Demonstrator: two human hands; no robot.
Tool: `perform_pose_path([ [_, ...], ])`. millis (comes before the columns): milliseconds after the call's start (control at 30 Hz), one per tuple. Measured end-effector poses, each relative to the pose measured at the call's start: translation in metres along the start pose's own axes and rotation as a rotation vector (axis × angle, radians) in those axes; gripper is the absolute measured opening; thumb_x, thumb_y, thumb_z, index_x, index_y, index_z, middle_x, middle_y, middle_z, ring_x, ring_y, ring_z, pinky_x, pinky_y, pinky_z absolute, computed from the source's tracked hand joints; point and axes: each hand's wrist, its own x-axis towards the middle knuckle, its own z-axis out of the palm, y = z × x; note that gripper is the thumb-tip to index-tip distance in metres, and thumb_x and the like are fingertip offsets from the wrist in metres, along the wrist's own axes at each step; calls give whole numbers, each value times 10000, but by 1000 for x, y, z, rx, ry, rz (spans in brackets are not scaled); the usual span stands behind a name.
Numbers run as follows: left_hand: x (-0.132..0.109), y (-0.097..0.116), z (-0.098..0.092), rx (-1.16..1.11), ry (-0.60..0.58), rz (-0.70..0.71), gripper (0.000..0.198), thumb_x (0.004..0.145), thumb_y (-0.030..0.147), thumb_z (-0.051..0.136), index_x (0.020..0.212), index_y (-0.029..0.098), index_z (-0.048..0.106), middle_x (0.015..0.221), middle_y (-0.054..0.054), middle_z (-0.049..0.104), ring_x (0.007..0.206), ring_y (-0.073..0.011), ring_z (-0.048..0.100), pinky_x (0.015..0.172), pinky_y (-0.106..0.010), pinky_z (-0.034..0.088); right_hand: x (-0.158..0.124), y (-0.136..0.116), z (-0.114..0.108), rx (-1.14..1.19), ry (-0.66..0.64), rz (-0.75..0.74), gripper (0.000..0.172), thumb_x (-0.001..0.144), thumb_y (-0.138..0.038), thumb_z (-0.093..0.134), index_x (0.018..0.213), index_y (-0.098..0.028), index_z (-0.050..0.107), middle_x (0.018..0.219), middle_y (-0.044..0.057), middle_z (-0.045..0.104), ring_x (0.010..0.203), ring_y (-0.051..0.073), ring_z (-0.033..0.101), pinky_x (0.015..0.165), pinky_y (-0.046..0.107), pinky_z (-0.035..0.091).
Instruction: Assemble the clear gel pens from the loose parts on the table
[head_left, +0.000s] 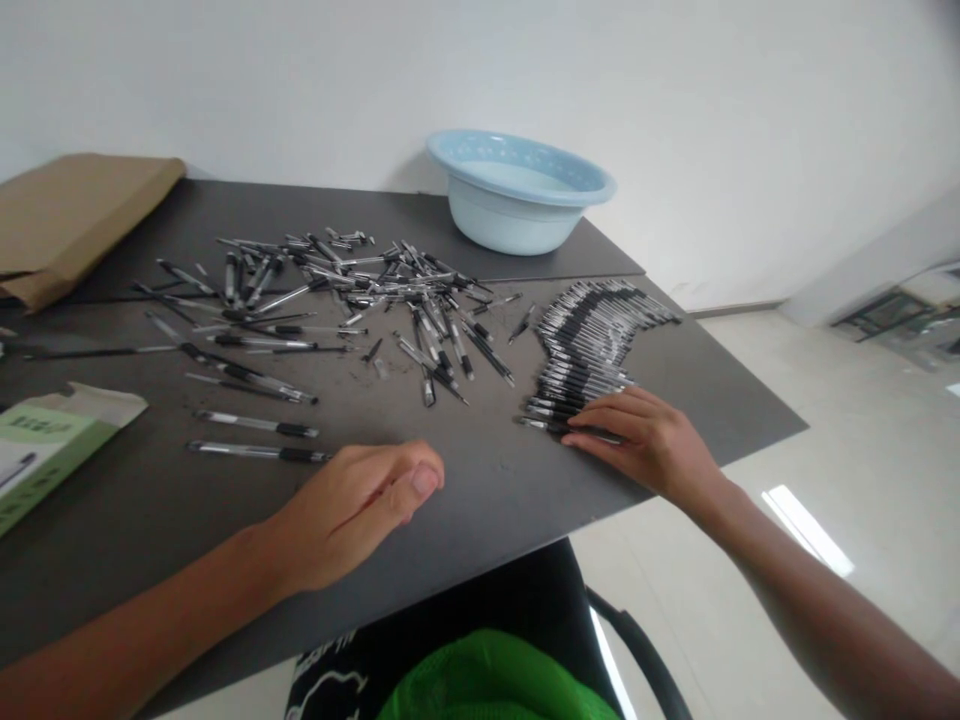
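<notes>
My right hand pinches a clear gel pen with a black grip at the near end of a curved row of pens. The pens in that row lie side by side, close together. My left hand rests over the front part of the table with its fingers curled and pressed together. Whether anything sits inside those fingers is hidden. Just beyond the left hand lies a single pen, and another pen lies behind it.
A loose heap of pens and pen parts spreads over the dark grey table. A light blue basin stands at the back by the wall. At the left are a brown paper bag and a torn green-and-white box. The table's right edge borders open floor.
</notes>
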Motion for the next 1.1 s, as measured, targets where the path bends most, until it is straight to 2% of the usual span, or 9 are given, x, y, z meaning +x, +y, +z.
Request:
perform_pose_path([
  [233,2,5,0,65,17,14,362,1104,387,428,935,194,683,632,70,589,570,-97,601,577,-208,408,-20,2,-3,-6,41,29,162,927,-320,809,1075,-253,804,1044,48,790,964,219,725,824,363,603],
  [367,2,4,2,97,-5,-12,348,1089,413,466,905,206,676,674,59,596,593,-105,587,589,-221,393,-26,0,-3,-4,46,61,131,944,-301,789,1064,-249,802,1027,52,782,944,213,726,815,359,609],
  [767,1,5,4,120,-3,-25,370,1090,460,469,908,216,678,685,42,629,622,-127,629,616,-254,385,-26,-4,1,-19,56,108,76,965,-293,761,1028,-261,790,982,43,766,886,198,724,762,332,608],
  [1100,0,4,6,165,1,27,354,1093,455,493,914,213,680,654,45,609,605,-127,630,600,-261,365,-25,-7,6,-37,67,160,81,971,-309,744,975,-230,763,937,51,740,799,183,704,670,296,576],
])
